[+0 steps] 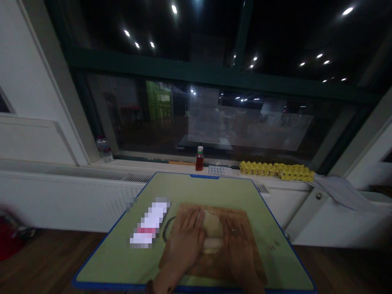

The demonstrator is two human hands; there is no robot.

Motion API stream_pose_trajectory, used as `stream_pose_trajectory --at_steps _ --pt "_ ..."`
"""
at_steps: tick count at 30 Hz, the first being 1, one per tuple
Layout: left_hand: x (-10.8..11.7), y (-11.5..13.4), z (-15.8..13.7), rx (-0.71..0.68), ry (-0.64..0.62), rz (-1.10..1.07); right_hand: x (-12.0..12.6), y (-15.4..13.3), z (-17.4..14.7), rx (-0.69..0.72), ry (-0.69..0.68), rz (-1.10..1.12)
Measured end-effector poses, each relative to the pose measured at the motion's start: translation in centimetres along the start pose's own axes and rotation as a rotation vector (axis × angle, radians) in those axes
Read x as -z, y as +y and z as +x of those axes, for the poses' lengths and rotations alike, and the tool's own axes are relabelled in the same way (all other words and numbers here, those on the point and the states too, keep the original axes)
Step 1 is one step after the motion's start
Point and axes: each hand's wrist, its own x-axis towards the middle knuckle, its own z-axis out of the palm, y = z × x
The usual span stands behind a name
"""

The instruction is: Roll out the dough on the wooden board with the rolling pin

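Observation:
A flat piece of pale dough (212, 225) lies on a wooden board (211, 267) between my hands. Across its near part runs a short pale bar (212, 243), which looks like a rolling pin; its ends disappear under my palms. My left hand (188, 234) rests palm down on the left, fingers stretched forward along the dough's edge. On the right, my right hand (239, 239) is also palm down with its fingers extended, a ring on one of them. Both hands are slightly blurred.
The board sits on a green folding table (116, 261) with a blue rim. Left of it lies a pixelated phone-like object (150, 224). On the windowsill stand a bottle of red liquid (199, 159), yellow egg trays (275, 170) and a clear bottle (104, 150).

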Motion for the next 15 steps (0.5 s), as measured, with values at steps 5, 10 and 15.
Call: stream_pose_trajectory --at_steps 5,10,15 --pt "-0.1 0.3 -2.3 -0.075 0.126 0.027 -1.9 0.6 -2.8 0.065 0.185 0.018" --pt "-0.1 0.3 -3.2 -0.102 0.21 0.029 -1.3 0.6 -3.1 0.106 0.213 -0.015" --pt "-1.2 0.4 -6.0 -0.191 0.215 -0.015 -1.3 2.0 -4.1 0.259 0.263 -0.044"
